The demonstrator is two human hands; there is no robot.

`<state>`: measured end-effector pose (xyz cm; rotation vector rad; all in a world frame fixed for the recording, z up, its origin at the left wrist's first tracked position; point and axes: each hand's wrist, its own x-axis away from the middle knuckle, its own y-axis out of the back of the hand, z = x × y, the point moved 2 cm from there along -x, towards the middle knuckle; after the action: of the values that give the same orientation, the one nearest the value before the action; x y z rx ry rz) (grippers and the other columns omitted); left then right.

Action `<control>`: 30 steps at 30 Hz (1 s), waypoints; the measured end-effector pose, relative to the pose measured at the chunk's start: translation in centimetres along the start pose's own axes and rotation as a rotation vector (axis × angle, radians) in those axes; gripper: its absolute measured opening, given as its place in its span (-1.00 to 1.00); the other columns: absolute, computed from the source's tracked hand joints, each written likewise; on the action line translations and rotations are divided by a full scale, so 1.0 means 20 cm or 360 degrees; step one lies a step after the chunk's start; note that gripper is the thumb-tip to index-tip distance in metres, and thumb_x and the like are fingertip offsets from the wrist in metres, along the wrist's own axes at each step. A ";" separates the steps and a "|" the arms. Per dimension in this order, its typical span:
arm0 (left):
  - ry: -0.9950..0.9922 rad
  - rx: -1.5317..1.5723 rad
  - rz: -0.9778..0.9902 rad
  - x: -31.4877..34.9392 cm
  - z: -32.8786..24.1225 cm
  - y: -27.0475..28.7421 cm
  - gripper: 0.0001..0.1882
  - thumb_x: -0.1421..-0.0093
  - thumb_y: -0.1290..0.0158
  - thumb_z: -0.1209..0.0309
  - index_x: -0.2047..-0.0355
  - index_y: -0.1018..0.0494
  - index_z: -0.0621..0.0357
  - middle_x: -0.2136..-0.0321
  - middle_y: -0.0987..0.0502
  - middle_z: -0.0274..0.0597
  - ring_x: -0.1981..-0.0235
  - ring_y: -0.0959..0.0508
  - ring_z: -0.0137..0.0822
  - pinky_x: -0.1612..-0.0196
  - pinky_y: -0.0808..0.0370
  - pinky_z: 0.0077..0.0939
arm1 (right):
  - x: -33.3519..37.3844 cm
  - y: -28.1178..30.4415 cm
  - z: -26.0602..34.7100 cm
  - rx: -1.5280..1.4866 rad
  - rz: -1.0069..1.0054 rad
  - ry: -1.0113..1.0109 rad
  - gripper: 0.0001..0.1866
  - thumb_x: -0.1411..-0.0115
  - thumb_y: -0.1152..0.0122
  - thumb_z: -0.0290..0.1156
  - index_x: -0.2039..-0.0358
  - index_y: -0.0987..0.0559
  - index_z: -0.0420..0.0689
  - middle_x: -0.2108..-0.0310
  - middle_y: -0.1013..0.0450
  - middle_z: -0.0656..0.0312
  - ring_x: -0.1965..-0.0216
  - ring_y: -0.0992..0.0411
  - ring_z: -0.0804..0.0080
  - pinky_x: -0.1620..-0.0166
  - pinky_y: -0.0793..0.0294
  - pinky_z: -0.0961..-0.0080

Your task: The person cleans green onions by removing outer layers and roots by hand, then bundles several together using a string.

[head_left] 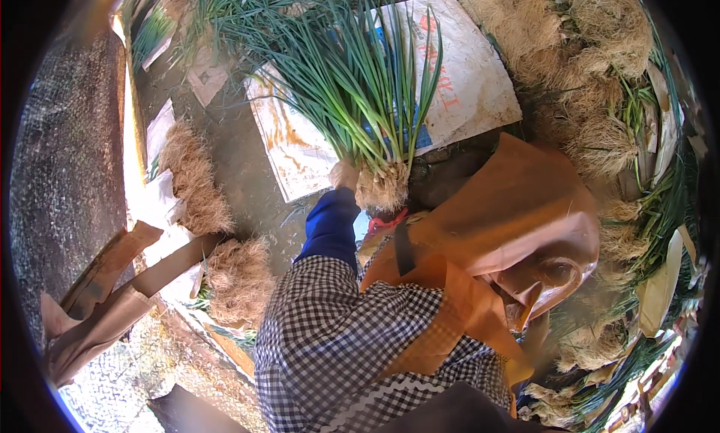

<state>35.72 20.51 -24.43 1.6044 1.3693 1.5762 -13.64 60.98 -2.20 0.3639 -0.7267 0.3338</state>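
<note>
A bunch of green onions (373,125) lies fanned out on a flattened printed white sack (476,80), with its long green leaves pointing away from me. The pale, hairy roots (382,187) face me at the sack's near edge. My left hand (344,175), below a blue cuff and checked sleeve, is closed at the left side of the bunch's base, and its fingers are partly hidden by the stems. My right hand does not show; an orange-brown apron (502,208) spreads over that side.
Piles of green onions with matted roots (596,80) line the right side. More root bundles (196,178) lie at the left beside a pale ledge. Brown strips of sheeting (142,298) stick out at the lower left. Loose leaves (247,20) cover the far side.
</note>
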 end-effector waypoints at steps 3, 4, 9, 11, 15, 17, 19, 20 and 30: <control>-0.0228 -0.0020 0.0177 0.01 0.12 -0.08 -0.70 -0.04 -0.03 0.14 0.37 -0.51 0.10 0.46 -0.54 -0.07 0.37 -0.54 -0.12 0.33 -0.48 -0.28 | -0.05 0.01 0.05 0.0133 0.0115 0.0032 -0.63 -0.24 0.14 -0.12 0.18 -0.44 -0.15 0.38 -0.44 0.29 0.40 -0.38 0.56 0.30 -0.33 0.64; -0.0588 -0.0117 0.0520 0.02 -0.09 0.04 -0.72 -0.05 -0.04 0.25 0.32 -0.50 0.18 0.45 -0.54 -0.08 0.38 -0.54 -0.17 0.36 -0.49 -0.34 | -0.01 0.08 -0.01 0.0111 0.0050 0.0045 -0.62 -0.24 0.14 -0.11 0.17 -0.44 -0.15 0.37 -0.45 0.28 0.40 -0.38 0.56 0.30 -0.34 0.64; -0.1573 0.0085 -0.0872 0.18 0.23 0.35 -0.83 -0.10 0.03 0.41 0.34 -0.47 0.19 0.43 -0.51 -0.26 0.38 -0.48 -0.31 0.28 -0.44 -0.50 | -0.09 0.17 -0.07 0.0559 -0.0225 0.0303 -0.63 -0.24 0.15 -0.15 0.23 -0.47 -0.19 0.36 -0.46 0.28 0.43 -0.43 0.52 0.40 -0.42 0.55; -0.0895 0.0103 -0.0235 0.25 0.30 0.28 -0.82 -0.10 0.04 0.36 0.37 -0.48 0.18 0.46 -0.50 -0.24 0.41 -0.48 -0.30 0.32 -0.43 -0.48 | -0.18 0.10 -0.02 0.1875 -0.0344 0.1102 -0.75 -0.19 0.15 -0.32 0.33 -0.49 -0.18 0.35 -0.46 0.00 0.41 -0.44 0.10 0.41 -0.41 0.32; -0.0730 -0.0462 0.0381 0.28 0.04 0.02 -0.76 -0.10 0.06 0.27 0.43 -0.48 0.17 0.52 -0.49 -0.22 0.48 -0.47 -0.28 0.38 -0.41 -0.45 | -0.18 0.14 -0.42 0.1919 0.0105 0.0946 -0.70 0.03 -0.10 -0.14 0.57 -0.56 -0.14 0.54 -0.47 0.01 0.45 -0.43 0.04 0.41 -0.39 0.28; -0.0698 -0.0695 0.0448 0.21 0.12 -0.01 -0.73 -0.11 0.07 0.22 0.46 -0.48 0.16 0.55 -0.49 -0.21 0.52 -0.46 -0.27 0.42 -0.41 -0.43 | 0.02 0.16 -0.66 0.2424 0.0507 0.0511 -0.68 -0.06 0.01 -0.17 0.32 -0.56 -0.10 0.31 -0.47 -0.03 0.22 -0.42 0.09 0.14 -0.38 0.29; -0.0780 -0.0928 0.0657 0.19 0.03 -0.05 -0.69 -0.11 0.07 0.17 0.49 -0.48 0.15 0.58 -0.48 -0.20 0.56 -0.46 -0.26 0.45 -0.40 -0.41 | 0.04 0.61 -1.14 0.2212 0.0329 0.0386 -0.55 -0.10 0.05 -0.06 0.05 -0.46 0.01 0.03 -0.37 0.10 -0.08 -0.22 0.15 -0.14 -0.14 0.36; -0.0774 -0.1055 0.0680 0.16 0.01 0.00 -0.67 -0.11 0.08 0.15 0.51 -0.49 0.15 0.60 -0.48 -0.19 0.57 -0.45 -0.26 0.47 -0.39 -0.41 | -0.01 0.51 -0.99 0.2594 0.1100 0.0154 -0.50 -0.11 0.04 0.00 0.01 -0.43 0.01 0.01 -0.37 0.19 -0.07 -0.24 0.18 -0.13 -0.16 0.33; -0.1807 -0.0276 0.0234 0.48 -1.62 0.79 -0.64 -0.12 0.05 0.11 0.52 -0.52 0.15 0.67 -0.48 -0.08 0.60 -0.50 -0.19 0.48 -0.38 -0.39 | -0.34 -0.04 1.34 0.1181 -0.0766 0.1167 -0.52 -0.06 -0.03 0.07 0.30 -0.57 -0.11 0.31 -0.49 0.05 0.27 -0.46 0.13 0.19 -0.42 0.33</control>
<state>8.48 13.81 0.18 1.9899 0.4810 0.5520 -33.57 47.53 11.49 1.0288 0.2426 0.2400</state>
